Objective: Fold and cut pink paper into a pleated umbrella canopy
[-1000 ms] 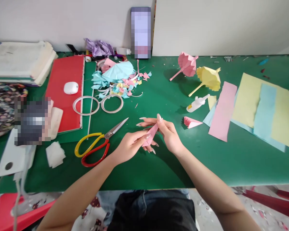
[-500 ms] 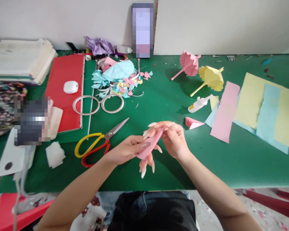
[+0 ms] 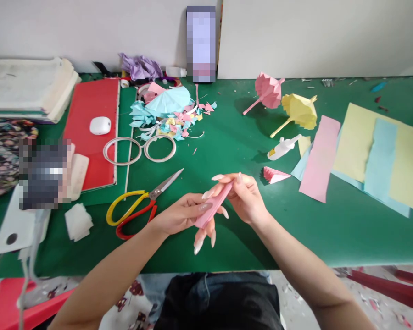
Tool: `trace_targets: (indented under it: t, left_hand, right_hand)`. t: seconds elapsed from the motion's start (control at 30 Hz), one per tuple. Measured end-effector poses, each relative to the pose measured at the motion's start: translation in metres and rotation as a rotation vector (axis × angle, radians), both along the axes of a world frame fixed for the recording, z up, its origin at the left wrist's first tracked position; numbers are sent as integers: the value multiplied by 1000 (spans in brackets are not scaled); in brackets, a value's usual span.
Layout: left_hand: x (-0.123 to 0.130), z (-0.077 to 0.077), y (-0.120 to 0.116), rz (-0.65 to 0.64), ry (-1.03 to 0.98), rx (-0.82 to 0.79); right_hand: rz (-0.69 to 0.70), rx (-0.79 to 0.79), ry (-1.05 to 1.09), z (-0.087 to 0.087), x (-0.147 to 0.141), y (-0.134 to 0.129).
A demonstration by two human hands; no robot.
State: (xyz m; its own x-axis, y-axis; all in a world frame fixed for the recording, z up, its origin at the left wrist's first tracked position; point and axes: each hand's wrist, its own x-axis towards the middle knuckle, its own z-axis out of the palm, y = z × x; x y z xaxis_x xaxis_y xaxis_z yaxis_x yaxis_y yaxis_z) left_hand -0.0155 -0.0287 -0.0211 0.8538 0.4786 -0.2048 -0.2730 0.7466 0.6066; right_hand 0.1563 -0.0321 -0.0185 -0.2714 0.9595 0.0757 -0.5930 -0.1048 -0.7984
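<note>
A narrow folded piece of pink paper (image 3: 214, 207) is held above the near middle of the table, slanting up to the right. My left hand (image 3: 184, 213) is closed on its lower part, thumb on top. At the upper end, my right hand (image 3: 246, 195) pinches the paper between thumb and finger, with other fingers reaching underneath. To the left of my hands lie scissors (image 3: 146, 201) with one yellow and one red handle, blades partly apart. Right of my hands rests a small pleated pink paper fan (image 3: 275, 175), near a white glue bottle (image 3: 284, 147).
A pink paper umbrella (image 3: 269, 90) and a yellow one (image 3: 299, 112) lie toward the back. Coloured sheets (image 3: 354, 142) are spread at right. Paper scraps (image 3: 179, 121), two tape rings (image 3: 160, 148) and a red folder (image 3: 89, 160) occupy the left. A phone (image 3: 201, 46) leans against the wall.
The view has shifted slightly. My hands keep their hold on the pink paper, and the right hand's lower fingers have moved a little to the left.
</note>
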Motion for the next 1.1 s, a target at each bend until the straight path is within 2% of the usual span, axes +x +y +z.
trace_targets:
  t: [0.1,0.2,0.33,0.43,0.53,0.67,0.93,1.0,1.1]
  left_hand:
    - [1,2,0,2,21,16]
    - [3,4,1,86,79,109]
    - [9,4,4,268,399,319]
    - [13,1,5,344,635,467]
    - [14,-3,5,283,686,523]
    - [13,-6,4,167,668,482]
    - [11,-6,6,124,654,463]
    - [11,-4,5,145,638,476]
    - [10,-1,3,135,645,523]
  right_hand:
    - [-23,-20,-39,-1,0,1]
    - [-61,-40,-62,-3,0,4]
    - [-29,-77,-207,-9,-1,11]
    - [18,-73,-298,-14,-2,14]
    - [-30,-81,-355,-16,-3,15]
    - [-70,-129,-345,-18,-3,15]
    - [-68,-169,-371,-16,-4,14]
    - [-19,-157,-393,-13,-4,10]
    - [140,-134,-429,-9,-4,4]
